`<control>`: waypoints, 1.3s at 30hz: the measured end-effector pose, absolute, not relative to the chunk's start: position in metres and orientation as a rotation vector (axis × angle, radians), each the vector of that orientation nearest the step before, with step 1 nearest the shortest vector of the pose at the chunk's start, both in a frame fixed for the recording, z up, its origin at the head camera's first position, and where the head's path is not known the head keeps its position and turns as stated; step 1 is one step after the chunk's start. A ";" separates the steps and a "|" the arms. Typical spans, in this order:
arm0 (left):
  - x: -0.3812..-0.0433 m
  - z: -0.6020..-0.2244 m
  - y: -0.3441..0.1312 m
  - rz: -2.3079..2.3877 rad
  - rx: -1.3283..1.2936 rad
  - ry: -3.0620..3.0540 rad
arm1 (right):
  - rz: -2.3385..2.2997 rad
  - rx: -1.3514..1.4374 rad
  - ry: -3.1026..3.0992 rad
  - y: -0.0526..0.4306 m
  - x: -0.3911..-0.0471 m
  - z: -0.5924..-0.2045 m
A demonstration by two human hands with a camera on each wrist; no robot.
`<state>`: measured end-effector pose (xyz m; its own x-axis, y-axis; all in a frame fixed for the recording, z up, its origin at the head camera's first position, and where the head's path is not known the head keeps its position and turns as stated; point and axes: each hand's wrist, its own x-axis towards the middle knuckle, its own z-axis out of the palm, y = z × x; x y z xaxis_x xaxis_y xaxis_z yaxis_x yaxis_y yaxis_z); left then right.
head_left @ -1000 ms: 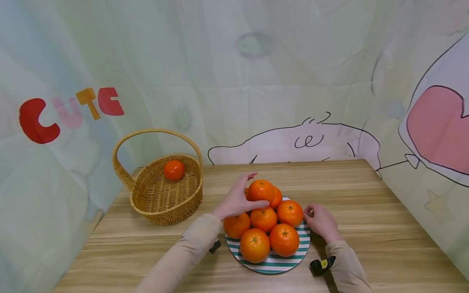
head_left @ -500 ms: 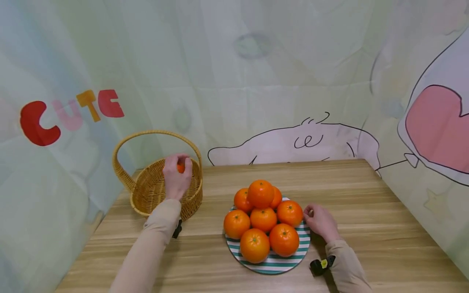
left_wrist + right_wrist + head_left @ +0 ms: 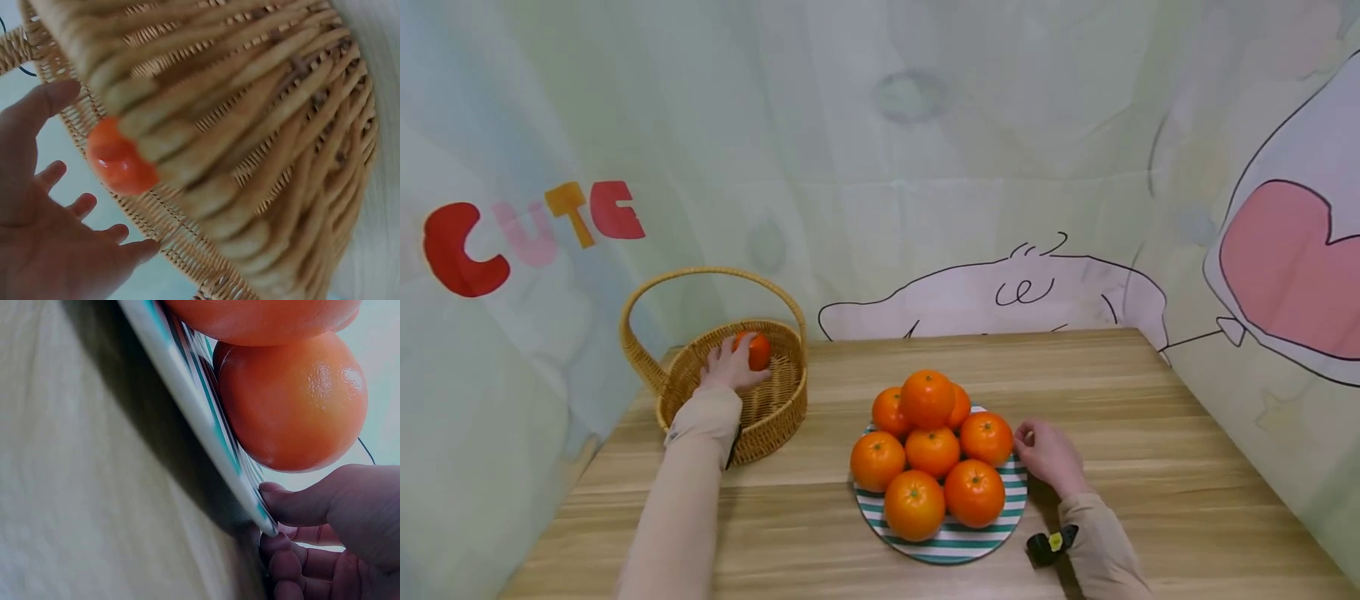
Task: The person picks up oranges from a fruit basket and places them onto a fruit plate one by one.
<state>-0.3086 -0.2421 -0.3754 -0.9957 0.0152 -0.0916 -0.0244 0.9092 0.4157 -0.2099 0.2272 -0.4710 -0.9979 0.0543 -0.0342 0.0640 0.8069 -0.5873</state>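
Note:
In the head view my left hand (image 3: pixel 730 368) reaches over the wicker basket (image 3: pixel 781 433), beside a shiny red-orange tomato-like fruit (image 3: pixel 760 353) lying at its back. The left wrist view has the fingers spread apart, with the fruit (image 3: pixel 119 159) partly hidden by the basket's rim (image 3: pixel 187 162). At the right, my right hand (image 3: pixel 1051 457) pinches the edge of a green-and-white striped plate (image 3: pixel 958 546), thumb on top and fingers beneath, as the right wrist view shows. Several oranges (image 3: pixel 914 505) are piled on that plate, one orange (image 3: pixel 928 399) topmost.
The wood-grain table (image 3: pixel 820 533) extends between basket and plate. An arched handle (image 3: pixel 722 271) rises over the basket. Behind stands a printed curtain (image 3: pixel 850 208) with cartoon drawings.
My left hand has gone from the top orange leftward to the basket, first over the fruit, then to its left with fingers spreading. My right hand stays at the plate; the head view has shifted slightly.

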 end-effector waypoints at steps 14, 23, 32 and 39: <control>-0.308 -0.364 -0.236 0.595 -0.149 2.824 | -0.969 0.101 2.972 0.226 -0.209 -0.472; -0.315 -0.367 -0.232 0.599 -0.143 2.804 | -0.981 0.104 2.966 0.227 -0.210 -0.471; -0.311 -0.364 -0.221 0.614 -0.182 2.870 | -0.987 0.110 2.958 0.229 -0.211 -0.470; -0.302 -0.371 -0.213 0.643 -0.200 2.853 | -0.985 0.109 2.954 0.229 -0.211 -0.470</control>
